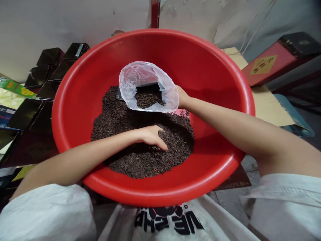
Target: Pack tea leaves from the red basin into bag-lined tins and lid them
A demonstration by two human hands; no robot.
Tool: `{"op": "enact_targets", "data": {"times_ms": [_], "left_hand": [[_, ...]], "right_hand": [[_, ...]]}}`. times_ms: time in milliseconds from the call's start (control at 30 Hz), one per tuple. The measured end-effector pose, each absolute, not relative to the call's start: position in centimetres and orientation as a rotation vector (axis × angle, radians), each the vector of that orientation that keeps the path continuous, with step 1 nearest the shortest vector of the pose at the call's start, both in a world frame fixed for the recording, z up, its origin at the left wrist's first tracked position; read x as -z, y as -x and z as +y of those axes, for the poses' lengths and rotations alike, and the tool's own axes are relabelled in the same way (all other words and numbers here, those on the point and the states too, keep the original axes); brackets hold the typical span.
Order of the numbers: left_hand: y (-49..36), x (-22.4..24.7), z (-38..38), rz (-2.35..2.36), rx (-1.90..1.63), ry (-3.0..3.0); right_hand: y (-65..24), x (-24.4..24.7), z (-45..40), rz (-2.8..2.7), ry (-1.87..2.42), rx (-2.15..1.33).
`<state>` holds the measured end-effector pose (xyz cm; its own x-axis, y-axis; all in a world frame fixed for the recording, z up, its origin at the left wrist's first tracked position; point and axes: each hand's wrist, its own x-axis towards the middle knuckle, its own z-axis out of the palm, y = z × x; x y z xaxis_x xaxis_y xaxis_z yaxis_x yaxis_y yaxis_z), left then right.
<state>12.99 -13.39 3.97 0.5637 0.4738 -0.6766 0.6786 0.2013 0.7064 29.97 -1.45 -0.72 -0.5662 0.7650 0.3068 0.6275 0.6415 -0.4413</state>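
Observation:
Dark loose tea leaves [140,164] lie heaped in a large red basin [213,70]. Into the heap reaches my left hand [153,136], its thumb apart and its other fingertips hidden among the leaves. A clear plastic bag [170,93] lines an open dark container above the heap, its mouth spread wide and tea leaves inside. Holding the bagged container from the right is my right hand [183,98], with its fingers mostly hidden behind the plastic.
Several dark boxes [50,57] stand left of the basin. On the right, a red box with a yellow label [265,65] rests on cardboard [273,103], near a blue-green stool [304,125]. A pale wall [75,16] rises behind.

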Motion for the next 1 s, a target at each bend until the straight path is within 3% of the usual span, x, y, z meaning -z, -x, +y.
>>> {"op": "enact_targets", "data": {"times_ms": [467, 800, 1000], "left_hand": [[-10.7, -13.5, -12.4, 1.006, -0.173, -1.778], [-11.1, -10.2, -6.4, 1.501, -0.521, -2.427], [-10.7, -11.7, -7.3, 1.409, -0.689, -2.582]], "right_hand": [[-29.0, 0.5, -1.8, -2.403, 0.971, -0.378], [-29.1, 0.1, -1.8, -2.367, 0.992, -0.473], [-29.2, -0.7, -2.1, -2.151, 1.075, -0.914]]}}
